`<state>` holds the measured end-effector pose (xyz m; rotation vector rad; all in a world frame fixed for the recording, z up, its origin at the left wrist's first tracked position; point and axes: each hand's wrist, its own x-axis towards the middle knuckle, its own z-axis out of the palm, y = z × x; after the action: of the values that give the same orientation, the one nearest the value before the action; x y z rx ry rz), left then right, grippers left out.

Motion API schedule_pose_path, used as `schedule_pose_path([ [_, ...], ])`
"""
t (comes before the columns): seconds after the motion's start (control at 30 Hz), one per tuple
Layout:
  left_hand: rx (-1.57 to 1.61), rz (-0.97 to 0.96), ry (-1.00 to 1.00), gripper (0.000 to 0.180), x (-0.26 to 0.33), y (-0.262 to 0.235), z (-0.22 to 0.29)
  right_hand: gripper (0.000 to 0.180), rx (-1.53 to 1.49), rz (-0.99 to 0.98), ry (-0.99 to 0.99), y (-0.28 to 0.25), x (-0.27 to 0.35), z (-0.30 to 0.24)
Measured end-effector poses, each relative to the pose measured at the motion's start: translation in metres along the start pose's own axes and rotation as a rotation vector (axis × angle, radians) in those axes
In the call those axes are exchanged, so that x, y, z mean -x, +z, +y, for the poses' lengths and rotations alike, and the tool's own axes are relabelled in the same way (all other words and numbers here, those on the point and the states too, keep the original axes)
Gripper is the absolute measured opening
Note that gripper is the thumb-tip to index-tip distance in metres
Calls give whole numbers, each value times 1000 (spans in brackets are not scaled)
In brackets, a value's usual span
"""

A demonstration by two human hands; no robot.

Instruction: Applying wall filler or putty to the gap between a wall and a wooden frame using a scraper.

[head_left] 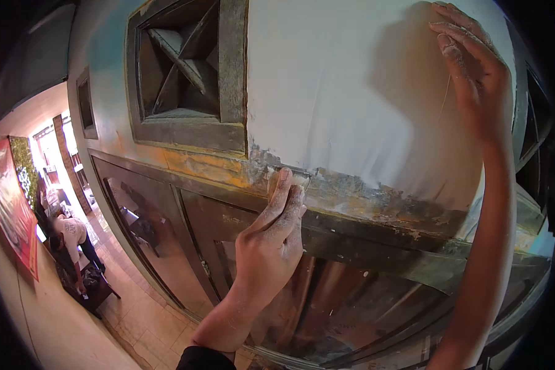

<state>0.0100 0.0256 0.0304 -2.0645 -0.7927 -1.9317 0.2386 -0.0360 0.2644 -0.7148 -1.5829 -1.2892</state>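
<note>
My left hand (269,231) is at the middle, dusty, with two fingers pressed on a thin flat pale piece (302,179), which looks like a small scraper blade. The piece lies against the rough band of peeling plaster (357,194) under the white wall (327,80). Most of it is hidden beneath the fingers. Up at the right, my right hand (472,61) is raised by the white wall with whitish dust on its fingertips. Its fingers are loosely bent, and nothing shows in them. I cannot tell whether it touches the wall.
A dark wooden vent frame (233,80) with crossed slats sits left of the white wall. Below the plaster runs a dark wooden frame (333,231) with glass panes (376,308). Far down at the left, a person (74,237) bends over a dark table (98,295) on the tiled floor (139,324).
</note>
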Motion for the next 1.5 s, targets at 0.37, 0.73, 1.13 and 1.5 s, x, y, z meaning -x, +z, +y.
schedule_pose_path([
  [0.37, 24, -8, -50, 34, -1, 4, 7, 20, -13, 2, -52, 5, 7, 38],
  [0.73, 10, -9, -19, 39, 5, 2, 5, 23, -195, -38, 7, 13, 12, 38],
  [1.13, 115, -15, -132, 38, 5, 12, 38, 31, -526, -245, 277, -1, 105, -81],
  [1.5, 578, 66, -140, 21, 26, 57, 107, 50, -1466, -272, 1240, -48, 226, -134],
])
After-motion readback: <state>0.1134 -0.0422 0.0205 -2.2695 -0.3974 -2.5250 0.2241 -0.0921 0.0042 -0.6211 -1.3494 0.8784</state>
